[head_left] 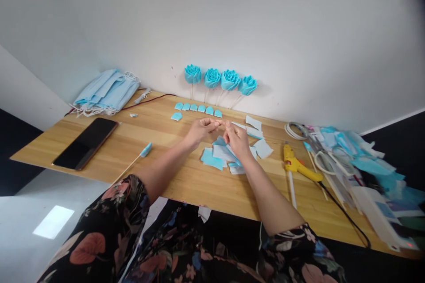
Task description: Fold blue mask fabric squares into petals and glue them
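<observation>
Left hand (pixel 206 128) and right hand (pixel 235 136) meet mid-frame above the table (pixel 156 126). Each is bunched into a pinch, fingertips nearly meeting; cannot tell what, if anything, sits between them.

Cut petals (pixel 201 108) in a row just beyond the hands, one petal apart below the row's left end; probably lined up for easy picking. Scraps (pixel 212 159), blue and white, spread loose under and around the right hand, likely kept there for reach. Four flowers (pixel 212 78) on sticks lean on the wall (pixel 299 31), upper centre, heads up, perhaps so nothing crushes them. Blue-tipped stick (pixel 146 149) left of centre, tip pointing inward.

Glue gun (pixel 300 168) lies right of centre, within right-hand reach. Masks (pixel 102 90) piled upper left; phone (pixel 86 143) below.

Containers: none made out; stock lies directly on the wood.
</observation>
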The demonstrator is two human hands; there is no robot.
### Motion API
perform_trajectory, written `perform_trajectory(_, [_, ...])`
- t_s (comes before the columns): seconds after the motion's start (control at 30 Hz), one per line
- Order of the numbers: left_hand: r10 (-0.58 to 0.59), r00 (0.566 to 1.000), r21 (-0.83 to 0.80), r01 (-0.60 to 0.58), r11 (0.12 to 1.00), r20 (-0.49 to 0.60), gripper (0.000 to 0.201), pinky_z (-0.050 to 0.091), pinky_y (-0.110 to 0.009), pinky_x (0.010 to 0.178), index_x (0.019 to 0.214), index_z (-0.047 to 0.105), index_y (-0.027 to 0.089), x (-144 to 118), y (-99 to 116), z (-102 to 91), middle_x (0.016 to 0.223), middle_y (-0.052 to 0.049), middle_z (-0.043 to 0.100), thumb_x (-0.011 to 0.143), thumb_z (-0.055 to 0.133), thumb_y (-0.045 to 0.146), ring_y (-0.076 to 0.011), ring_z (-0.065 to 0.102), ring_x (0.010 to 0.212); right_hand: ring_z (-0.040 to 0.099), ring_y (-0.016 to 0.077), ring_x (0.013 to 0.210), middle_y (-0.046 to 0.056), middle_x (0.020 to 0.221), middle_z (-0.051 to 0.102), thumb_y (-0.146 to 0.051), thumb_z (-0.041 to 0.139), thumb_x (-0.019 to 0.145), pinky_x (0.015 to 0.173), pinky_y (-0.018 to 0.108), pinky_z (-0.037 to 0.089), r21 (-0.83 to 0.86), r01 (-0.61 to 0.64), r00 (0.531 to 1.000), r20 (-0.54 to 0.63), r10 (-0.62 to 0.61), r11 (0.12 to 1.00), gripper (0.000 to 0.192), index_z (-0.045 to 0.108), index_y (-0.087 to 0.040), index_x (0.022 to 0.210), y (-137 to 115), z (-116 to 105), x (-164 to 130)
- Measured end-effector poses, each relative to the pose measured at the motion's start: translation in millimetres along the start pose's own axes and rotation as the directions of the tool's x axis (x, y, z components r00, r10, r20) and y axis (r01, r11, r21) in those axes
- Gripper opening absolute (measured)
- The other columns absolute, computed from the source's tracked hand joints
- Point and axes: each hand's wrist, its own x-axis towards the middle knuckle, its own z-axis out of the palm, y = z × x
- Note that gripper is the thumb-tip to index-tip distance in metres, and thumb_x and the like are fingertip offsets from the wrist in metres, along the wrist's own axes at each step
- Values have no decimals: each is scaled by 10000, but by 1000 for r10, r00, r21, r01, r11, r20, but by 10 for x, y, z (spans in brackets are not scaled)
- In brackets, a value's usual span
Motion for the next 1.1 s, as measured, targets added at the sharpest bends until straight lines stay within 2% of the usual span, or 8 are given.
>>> perform_trajectory(0.2, [20, 1000, 80, -19, 997, -7, 332, 387, -259, 678, 641, 622, 148, -10, 80, -32, 633, 6, 589, 705, 755, 446, -103, 490, 641, 430, 117, 492, -39, 456, 442, -636, 452, 931, 608, 271, 403, 58, 40, 999, -22, -39, 997, 555, 773, -192, 843, -5, 15, -8])
perform_trajectory(0.43, [138, 990, 143, -136, 980, -1, 270, 415, -263, 714, 597, 582, 170, -6, 149, -55, 631, 13, 597, 715, 727, 365, -114, 497, 657, 365, 100, 443, -71, 435, 347, -750, 464, 850, 536, 256, 402, 430, -101, 992, -30, 126, 897, 627, 762, -200, 880, 47, 17, 80])
perform_trajectory(0.6, [342, 929, 221, -308, 925, -139, 278, 450, -275, 803, 647, 572, 174, -4, 388, -48, 588, 27, 548, 798, 680, 381, -112, 540, 663, 393, 90, 443, -73, 453, 369, -775, 493, 819, 522, 233, 429, 536, 49, 959, -260, 110, 843, 625, 737, -205, 901, -65, -347, 235])
perform_trajectory(0.77, [510, 860, 410, -454, 791, -30, 315, 469, -263, 713, 708, 589, 177, -501, 968, 53, 612, 7, 577, 893, 610, 432, -118, 548, 636, 443, 92, 471, -50, 488, 428, -773, 464, 836, 519, 234, 412, 344, 65, 952, -304, 46, 937, 624, 714, -201, 820, -270, -786, 210])
perform_trajectory(0.83, [470, 880, 493, -442, 750, 74, 383, 459, -267, 691, 646, 566, 176, -903, 1124, 63, 634, -16, 586, 937, 550, 424, -125, 553, 651, 454, 90, 482, -38, 503, 463, -757, 502, 828, 518, 235, 400, 258, 32, 959, -279, 43, 965, 602, 704, -193, 764, -304, -896, 120])
perform_trajectory(0.9, [341, 921, 512, -390, 765, 191, 451, 430, -271, 636, 611, 547, 179, -1357, 1133, 30, 600, -17, 552, 977, 458, 428, -127, 525, 606, 456, 89, 492, -25, 518, 502, -724, 553, 818, 525, 238, 396, 189, -1, 970, -240, 47, 982, 567, 694, -185, 713, -281, -971, -11])
perform_trajectory(1.0, [9, 954, 589, -193, 785, 300, 497, 392, -274, 585, 576, 556, 194, -1973, 828, -99, 558, -16, 532, 961, 438, 485, -134, 488, 557, 482, 100, 531, -2, 557, 571, -636, 615, 815, 549, 247, 400, 51, -43, 985, -165, 51, 998, 486, 691, -178, 670, -136, -1051, -235])
perform_trajectory(1.1, [-297, 951, 653, 169, 738, 90, 585, 365, -282, 542, 482, 487, 200, -2384, 261, -328, 477, -18, 478, 903, 437, 603, -135, 439, 486, 510, 120, 564, 14, 616, 644, -525, 625, 825, 553, 257, 385, -144, -96, 992, -96, 83, 985, 379, 722, -175, 715, 79, -1141, -406])
